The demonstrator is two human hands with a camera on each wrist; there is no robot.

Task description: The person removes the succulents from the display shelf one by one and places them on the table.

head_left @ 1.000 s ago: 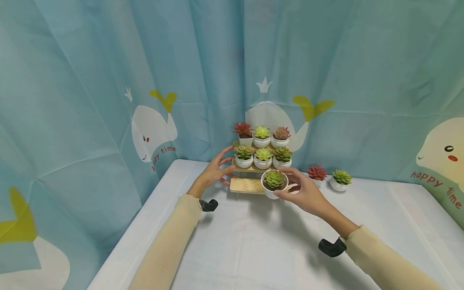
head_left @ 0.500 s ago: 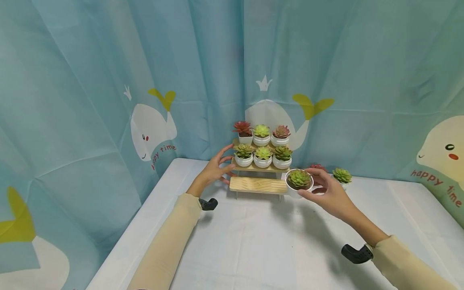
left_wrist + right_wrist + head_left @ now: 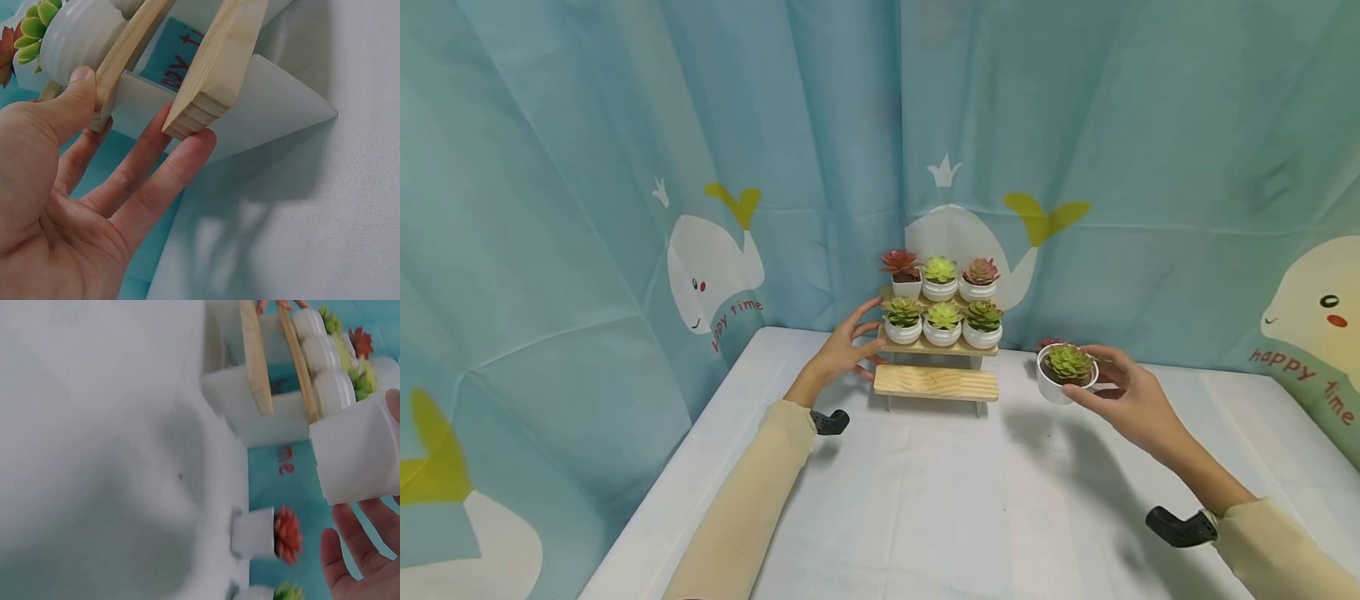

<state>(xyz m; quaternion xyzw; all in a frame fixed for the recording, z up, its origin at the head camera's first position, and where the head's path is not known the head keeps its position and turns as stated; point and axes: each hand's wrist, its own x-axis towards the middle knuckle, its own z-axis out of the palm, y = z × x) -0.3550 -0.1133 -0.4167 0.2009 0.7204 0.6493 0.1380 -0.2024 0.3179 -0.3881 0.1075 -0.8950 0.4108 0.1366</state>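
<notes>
The outstretched right hand [image 3: 1138, 404] grips a round white pot of green succulent [image 3: 1056, 388]; the left hand [image 3: 841, 355] (fingers spread) touches a tiered pale-wood stand [image 3: 936, 383].

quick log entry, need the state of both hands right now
Left hand: open, touching the end of the stand.
Right hand: closed, holding a potted plant.

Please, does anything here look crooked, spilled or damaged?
Nothing looks spilled or broken; the six potted plants on the wooden stand sit upright. One small oddity: a dark speck on the white tabletop. I cannot tell whether it is dirt.
</notes>
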